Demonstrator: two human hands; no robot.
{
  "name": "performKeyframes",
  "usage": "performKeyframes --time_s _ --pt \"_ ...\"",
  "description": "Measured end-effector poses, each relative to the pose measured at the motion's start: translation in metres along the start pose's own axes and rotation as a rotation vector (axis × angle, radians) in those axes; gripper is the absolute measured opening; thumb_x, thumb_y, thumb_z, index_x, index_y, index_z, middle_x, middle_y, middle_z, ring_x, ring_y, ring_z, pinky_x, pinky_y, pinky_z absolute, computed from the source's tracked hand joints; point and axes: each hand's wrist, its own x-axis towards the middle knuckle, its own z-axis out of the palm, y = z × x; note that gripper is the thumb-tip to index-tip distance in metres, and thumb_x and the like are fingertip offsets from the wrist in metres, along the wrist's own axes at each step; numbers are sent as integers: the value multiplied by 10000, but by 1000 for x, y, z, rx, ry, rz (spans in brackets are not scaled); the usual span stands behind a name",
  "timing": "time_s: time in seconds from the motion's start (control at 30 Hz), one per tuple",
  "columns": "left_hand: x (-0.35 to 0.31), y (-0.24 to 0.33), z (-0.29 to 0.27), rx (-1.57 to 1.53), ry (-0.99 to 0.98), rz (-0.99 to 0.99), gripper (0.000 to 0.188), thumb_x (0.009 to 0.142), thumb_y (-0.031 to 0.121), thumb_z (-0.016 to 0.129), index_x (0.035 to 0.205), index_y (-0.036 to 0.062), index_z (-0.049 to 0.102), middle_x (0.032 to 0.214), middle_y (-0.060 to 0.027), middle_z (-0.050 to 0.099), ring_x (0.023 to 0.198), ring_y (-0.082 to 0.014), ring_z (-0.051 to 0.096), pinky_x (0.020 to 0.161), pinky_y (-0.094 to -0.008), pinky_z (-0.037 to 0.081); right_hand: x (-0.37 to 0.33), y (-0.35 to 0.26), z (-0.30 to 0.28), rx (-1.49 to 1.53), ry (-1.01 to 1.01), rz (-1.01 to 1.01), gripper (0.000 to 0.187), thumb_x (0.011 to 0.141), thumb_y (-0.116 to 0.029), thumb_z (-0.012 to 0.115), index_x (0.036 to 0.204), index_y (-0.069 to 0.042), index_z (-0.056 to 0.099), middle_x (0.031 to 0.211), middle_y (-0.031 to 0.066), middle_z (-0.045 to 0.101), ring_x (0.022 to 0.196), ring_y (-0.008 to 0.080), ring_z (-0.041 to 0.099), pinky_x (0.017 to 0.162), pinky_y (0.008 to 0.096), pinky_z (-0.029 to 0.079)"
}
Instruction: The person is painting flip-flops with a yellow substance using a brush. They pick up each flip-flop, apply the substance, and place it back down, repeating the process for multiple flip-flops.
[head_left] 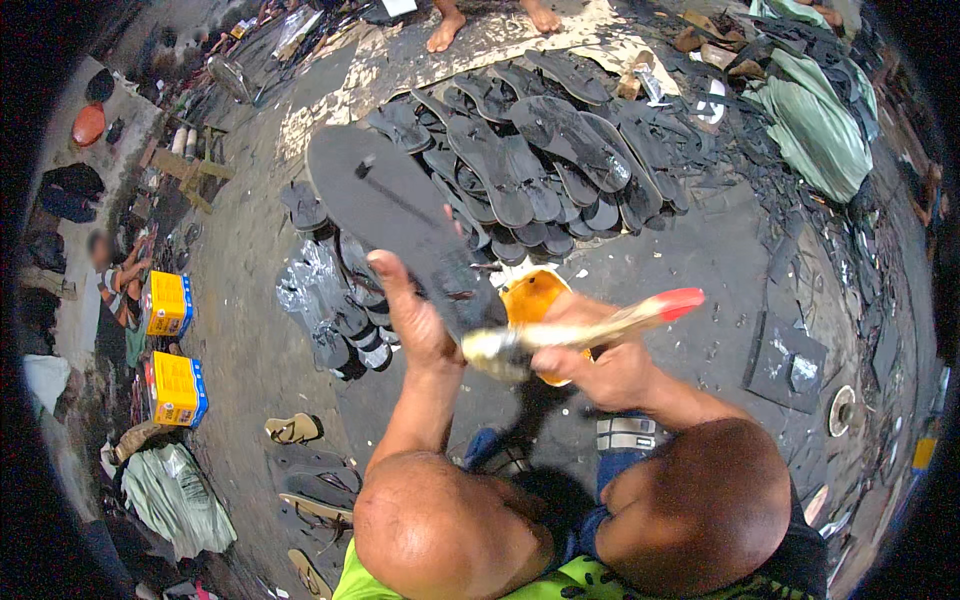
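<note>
My left hand grips a black flip-flop sole near one end, thumb along its edge, and the sole slants up to the left. In my right hand is a paintbrush with a pale handle and a red tip. Its bristle end, somewhat blurred, lies at the near end of the sole; whether it touches cannot be told. Behind the brush and my right hand, an open container with amber-coloured contents is partly hidden. Just beyond, black flip-flop soles lie in overlapping rows on the floor.
Shiny-topped soles lie left of my hands. Tan flip-flops are nearer my left knee. Yellow-and-blue tins stand farther left, near another person. A green sack and black scraps fill the right. Bare feet show at the far edge.
</note>
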Motion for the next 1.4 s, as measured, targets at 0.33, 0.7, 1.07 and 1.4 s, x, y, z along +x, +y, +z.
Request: performKeyframes --time_s 0.33,0.7,1.07,1.4 --pt "-23 -15 6 87 -159 -106 605 998 542 485 1317 28 486 1217 -96 617 1100 -195 609 951 -353 504 50 -19 -14 -92 437 19 114 920 -96 698 992 -13 668 872 32 614 735 111 612 638 263 500" --pt "-33 -39 -8 383 -194 -114 657 1011 590 393 1311 16 501 1160 -111 645 996 -209 660 870 -358 550 70 -8 -18 -265 532 152 191 919 -173 695 924 18 690 798 113 664 691 207 661 604 354 493" --pt "-41 -35 1 448 -312 -260 506 1047 442 454 1306 18 549 1215 -50 626 1095 -145 580 960 -320 461 83 -18 -23 -327 390 -182 138 881 -121 733 983 -29 721 834 102 634 746 221 627 671 347 488" --pt "-37 -20 -6 134 -284 -470 740 993 652 322 1383 38 461 1294 -135 594 1162 -259 610 1017 -416 491 87 1 -50 -543 136 -254 155 845 -101 752 987 -46 724 806 84 601 726 219 599 625 362 471"
